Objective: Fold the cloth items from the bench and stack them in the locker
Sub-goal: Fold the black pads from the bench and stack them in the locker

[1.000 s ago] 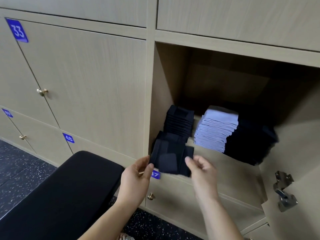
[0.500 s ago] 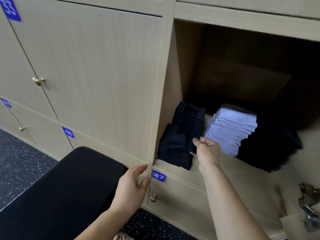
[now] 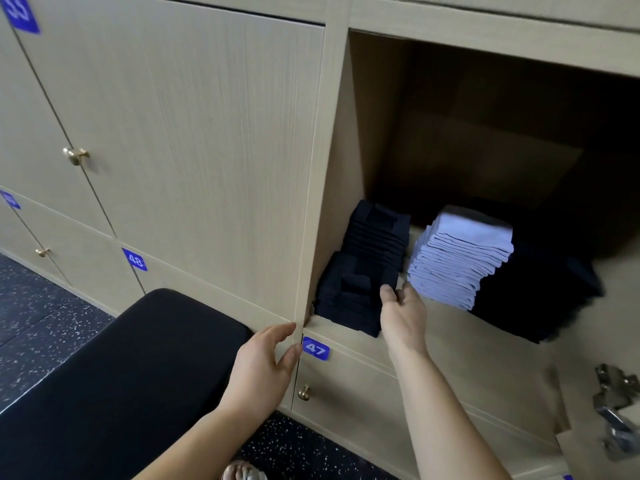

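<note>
Inside the locker [image 3: 377, 133], the right hand [image 3: 403, 317] seemingly touches the front navy stack [image 3: 349, 299] with loose fingers; the left hand [image 3: 263, 365] rests relaxed on its frame

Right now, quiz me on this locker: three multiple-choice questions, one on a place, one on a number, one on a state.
1. The light blue stack sits: A) on the bench B) in the open locker, beside a dark pile C) on the floor.
2. The label under that locker reads: A) 12 B) 47 C) 90.
3. The right hand: A) grips a knob B) hangs idle C) touches the front dark stack.
Answers: B, the dark pile lies right of it; B, white digits on blue; C, it meets that stack's right edge.
</note>
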Tool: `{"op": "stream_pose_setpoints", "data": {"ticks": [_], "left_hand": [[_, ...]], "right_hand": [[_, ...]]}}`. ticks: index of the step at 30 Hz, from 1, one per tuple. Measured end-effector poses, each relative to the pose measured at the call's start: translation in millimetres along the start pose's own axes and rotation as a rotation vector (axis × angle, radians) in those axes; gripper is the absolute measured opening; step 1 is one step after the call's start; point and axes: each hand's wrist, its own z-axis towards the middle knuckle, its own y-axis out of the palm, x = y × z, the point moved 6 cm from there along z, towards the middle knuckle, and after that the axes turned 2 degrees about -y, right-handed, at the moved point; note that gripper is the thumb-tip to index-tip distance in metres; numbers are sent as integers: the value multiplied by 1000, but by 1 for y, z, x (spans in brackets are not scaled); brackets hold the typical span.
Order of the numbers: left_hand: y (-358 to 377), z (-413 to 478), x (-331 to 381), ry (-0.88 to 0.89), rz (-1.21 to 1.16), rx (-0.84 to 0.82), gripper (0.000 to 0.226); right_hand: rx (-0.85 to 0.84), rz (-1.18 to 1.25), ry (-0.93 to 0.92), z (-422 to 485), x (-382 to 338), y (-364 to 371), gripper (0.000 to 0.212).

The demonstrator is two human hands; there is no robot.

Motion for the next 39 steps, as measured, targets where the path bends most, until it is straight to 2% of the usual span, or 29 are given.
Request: {"op": "stream_pose_setpoints", "data": {"ticks": [5, 10, 15, 21, 24, 28, 39], "left_hand": [[1, -2, 2, -9, 1, -8, 42], [-15, -9, 18, 20, 59, 16, 42], [-48, -32, 41, 106, 238, 42, 50], [-116, -90, 49, 157, 509, 57, 58], [-159, -129, 34, 121, 570, 84, 60], [-222, -191, 5, 40, 625, 162, 57], [-375, -383, -106, -285, 667, 431, 58]], "right_hand": [[-176, 35, 50, -14, -3, 16, 55], [-148, -7, 4, -23, -19, 2, 58], [-126, -217, -130, -56, -59, -30, 79], [-232, -473, -362, -144, -117, -39, 63], [-292, -536, -483, -201, -141, -32, 62], [-408, -506, -593, -279, -160, -8, 64], [-745, -308, -726, -475, -164, 80, 59]]}}
